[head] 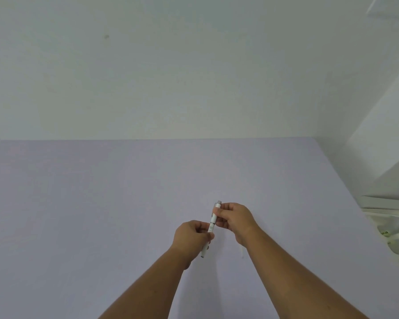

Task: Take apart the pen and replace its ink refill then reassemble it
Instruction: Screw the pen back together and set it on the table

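Both hands hold one pen [212, 223] up over a pale lilac surface [101, 203], approx mid-frame, a bit right of centre. Pen is white w/ a silver/grey cap end at the top and a small dark tip at the bottom; it stands near upright, tilted so the top leans slightly right and away from the camera.

Left hand [190, 237] is closed round the lower half of the pen: thumb and fingers pinched on the barrel, just below a thin metallic band, w/ the tip end poking out under the hand. Right hand [234, 218] is closed on the upper half: thumb in front, fingers curled behind, gripping just under the silver cap. The two hands sit close together, nearly touching at the pen's middle. Pen looks whole, upper and lower parts joined; can't tell if the joint is loosened at all.

Both forearms come in from the bottom edge, bare, no sleeves in view. A faint shadow of the arms falls on the surface below the hands.

Behind the surface is a plain off-white wall [171, 65], w/ a small dark speck upper left. At the right edge, beside the surface, a white tray or box [387, 209] holds a few pale items, too blurred to name
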Tool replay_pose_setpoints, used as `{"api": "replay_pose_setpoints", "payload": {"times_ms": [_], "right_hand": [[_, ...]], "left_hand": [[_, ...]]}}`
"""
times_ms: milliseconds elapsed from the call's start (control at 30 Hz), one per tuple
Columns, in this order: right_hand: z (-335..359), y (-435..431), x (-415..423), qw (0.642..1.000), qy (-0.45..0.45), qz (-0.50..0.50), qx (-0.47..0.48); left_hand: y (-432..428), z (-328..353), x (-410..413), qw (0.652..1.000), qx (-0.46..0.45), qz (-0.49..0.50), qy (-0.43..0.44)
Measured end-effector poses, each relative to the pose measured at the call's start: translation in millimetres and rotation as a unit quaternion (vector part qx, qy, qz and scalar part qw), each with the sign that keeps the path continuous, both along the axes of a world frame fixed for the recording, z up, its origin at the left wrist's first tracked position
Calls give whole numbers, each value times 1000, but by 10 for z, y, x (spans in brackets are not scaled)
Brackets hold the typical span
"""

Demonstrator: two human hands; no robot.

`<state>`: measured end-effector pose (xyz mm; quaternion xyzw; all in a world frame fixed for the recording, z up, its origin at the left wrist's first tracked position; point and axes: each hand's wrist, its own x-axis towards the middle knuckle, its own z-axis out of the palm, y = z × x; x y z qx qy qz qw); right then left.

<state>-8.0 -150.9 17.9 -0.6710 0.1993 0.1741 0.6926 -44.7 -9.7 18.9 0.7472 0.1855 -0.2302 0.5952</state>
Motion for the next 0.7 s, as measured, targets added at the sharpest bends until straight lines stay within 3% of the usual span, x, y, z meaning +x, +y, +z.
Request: {"api": "replay_pose_setpoints", "payload": {"times_ms": [100,167,233,300,433,700], "right_hand": [[-97,-34,25,999,5,-9,-41],[-174,-109,50,982,5,-4,-190],[-248,-217,24,925,21,45,-377],[-336,-308,-58,878,60,85,-466],[-522,-323,-173,865,96,92,-485],[-632,-69,-159,874,54,108,-471]], "left_hand": [[-4,-47,19,1000,3,-1,16],[-10,-96,28,1000,9,7,28],[-26,-156,28,999,24,17,40],[-47,-217,21,997,49,23,51],[-121,-315,15,994,87,42,47],[-221,-423,99,991,119,49,34]]}}
